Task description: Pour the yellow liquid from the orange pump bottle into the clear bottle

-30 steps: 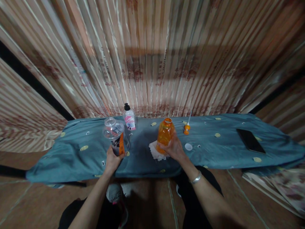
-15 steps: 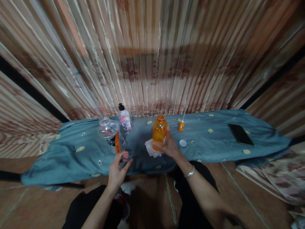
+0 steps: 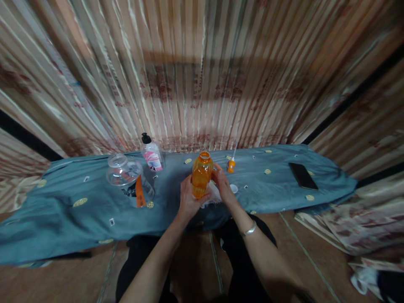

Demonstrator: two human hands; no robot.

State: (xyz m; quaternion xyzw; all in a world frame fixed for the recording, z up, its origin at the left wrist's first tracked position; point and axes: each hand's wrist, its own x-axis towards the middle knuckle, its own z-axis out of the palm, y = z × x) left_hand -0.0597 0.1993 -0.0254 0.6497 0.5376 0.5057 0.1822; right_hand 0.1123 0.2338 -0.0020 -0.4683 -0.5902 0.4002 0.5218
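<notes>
An open orange plastic bottle point(image 3: 201, 174) stands upright at the middle of a table draped in a blue cloth point(image 3: 78, 210). My left hand point(image 3: 188, 202) wraps around its lower left side. My right hand point(image 3: 222, 185) presses against its right side, over a white paper napkin point(image 3: 212, 197) that lies under the bottle. A clear plastic bottle with an orange-striped label point(image 3: 128, 179) stands alone to the left. A small white cap point(image 3: 234, 188) lies just right of my right hand.
A white squeeze bottle with a black cap point(image 3: 151, 152) stands at the back left. An orange pump top with a tube point(image 3: 231, 164) lies behind the cap. A black phone point(image 3: 302, 176) rests at the right. Striped curtains hang behind the table. Papers lie on the floor at right.
My left hand let go of the clear bottle, left it standing, and moved right onto the orange bottle. The view swung right, and my right hand stayed on the orange bottle.
</notes>
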